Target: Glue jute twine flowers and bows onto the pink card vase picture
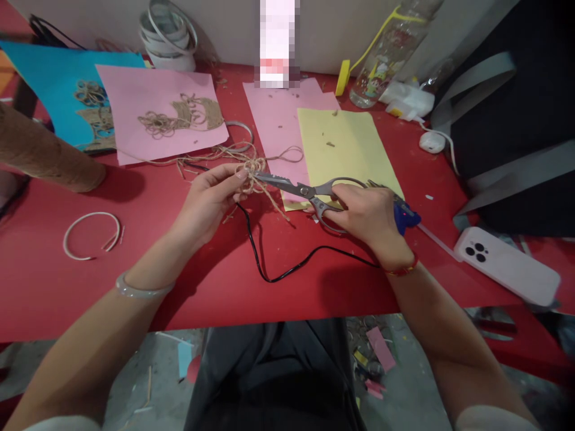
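My left hand (206,200) pinches a looped knot of jute twine (251,176) between thumb and fingers, with loose strands trailing to the left and right. My right hand (363,218) grips the handles of a pair of steel scissors (287,187). The scissor tips reach the twine knot beside my left fingertips. Beneath my hands lies a black cable (287,272), which runs across the red table (215,293). Under my right hand sits a blue hot glue gun (406,218), mostly hidden.
A pink sheet (157,114) and a blue sheet (49,78) carry jute twine shapes. Yellow paper (345,149) overlaps another pink sheet. Nearby are a twine roll (45,152), a pale hoop (90,236), a phone (507,266), a plastic bottle (386,60), and a dark bag (507,120).
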`<state>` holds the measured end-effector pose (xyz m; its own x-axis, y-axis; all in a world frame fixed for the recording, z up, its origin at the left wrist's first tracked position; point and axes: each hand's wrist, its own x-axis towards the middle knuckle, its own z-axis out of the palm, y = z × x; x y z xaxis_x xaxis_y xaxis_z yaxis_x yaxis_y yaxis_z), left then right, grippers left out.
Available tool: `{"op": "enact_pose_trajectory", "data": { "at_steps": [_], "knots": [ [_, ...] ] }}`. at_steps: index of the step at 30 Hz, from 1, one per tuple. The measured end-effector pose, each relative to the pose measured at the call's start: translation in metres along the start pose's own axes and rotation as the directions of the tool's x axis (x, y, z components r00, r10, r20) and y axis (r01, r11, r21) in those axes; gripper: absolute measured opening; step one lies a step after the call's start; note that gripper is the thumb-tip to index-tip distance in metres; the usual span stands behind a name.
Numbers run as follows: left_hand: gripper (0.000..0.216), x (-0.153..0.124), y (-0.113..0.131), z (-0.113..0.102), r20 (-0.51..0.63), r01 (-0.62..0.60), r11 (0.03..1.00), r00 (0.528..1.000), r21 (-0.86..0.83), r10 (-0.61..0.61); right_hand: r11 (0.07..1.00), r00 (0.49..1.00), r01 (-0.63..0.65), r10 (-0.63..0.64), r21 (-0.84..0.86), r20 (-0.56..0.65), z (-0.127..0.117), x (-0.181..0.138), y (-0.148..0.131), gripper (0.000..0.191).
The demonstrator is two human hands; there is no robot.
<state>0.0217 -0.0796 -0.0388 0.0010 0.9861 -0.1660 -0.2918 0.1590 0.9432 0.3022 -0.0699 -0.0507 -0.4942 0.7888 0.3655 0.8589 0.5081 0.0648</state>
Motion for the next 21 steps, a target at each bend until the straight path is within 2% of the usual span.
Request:
{"op": "enact_pose_trajectory", "data": {
  "at_steps": [11, 21],
  "knots": [
    [0.01, 0.0001, 0.0013, -0.0002, 0.005, -0.021, 1.0, 1.0, -0.002, 0.021, 0.993, 0.999, -0.008, 0.012, 0.12, -0.034, 0.0078, -0.0023, -0.0003, 0.037],
    [0.007, -0.0005, 0.0012, 0.0014, -0.008, -0.034, 0.999, 0.999, 0.024, 0.034, 0.895, 0.985, -0.144, 0.089, 0.422, 0.147, 0.0008, 0.0012, -0.0063, 0.037]
  ]
}}
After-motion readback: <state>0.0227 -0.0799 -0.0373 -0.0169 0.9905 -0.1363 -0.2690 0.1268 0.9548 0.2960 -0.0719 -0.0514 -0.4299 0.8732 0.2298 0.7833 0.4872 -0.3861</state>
